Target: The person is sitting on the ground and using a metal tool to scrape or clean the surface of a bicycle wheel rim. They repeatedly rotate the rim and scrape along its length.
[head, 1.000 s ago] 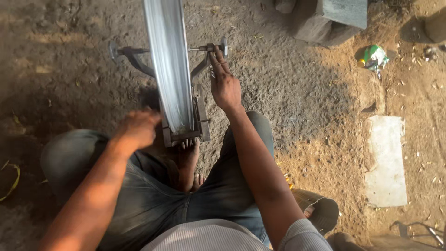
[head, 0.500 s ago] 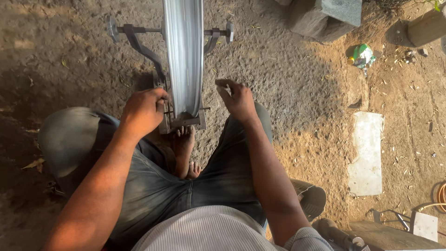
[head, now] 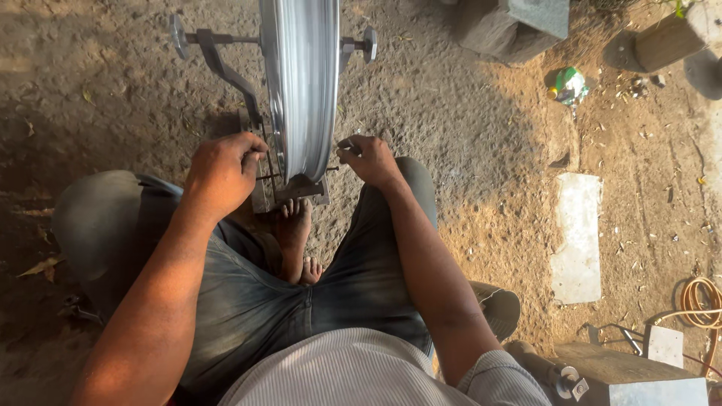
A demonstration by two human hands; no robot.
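Note:
A shiny metal wheel rim (head: 299, 83) stands upright in a grey metal stand (head: 218, 64) on the dirt ground in front of me. My left hand (head: 219, 171) rests at the left side of the rim's near edge, fingers curled around a small part of the stand. At the rim's right side my right hand (head: 368, 158) pinches a small metal piece. I sit on the ground in jeans, and my bare foot (head: 292, 233) presses against the stand's base.
Stone blocks (head: 511, 26) lie at the back right beside a green and white wrapper (head: 569, 84). A flat pale slab (head: 577, 237) lies on the right. An orange coiled hose (head: 699, 297) and a grey block (head: 624, 372) sit at the lower right.
My right hand has come down from the stand's axle bar to the rim's near edge. My left hand has shifted closer to the rim. The view has tilted nearer.

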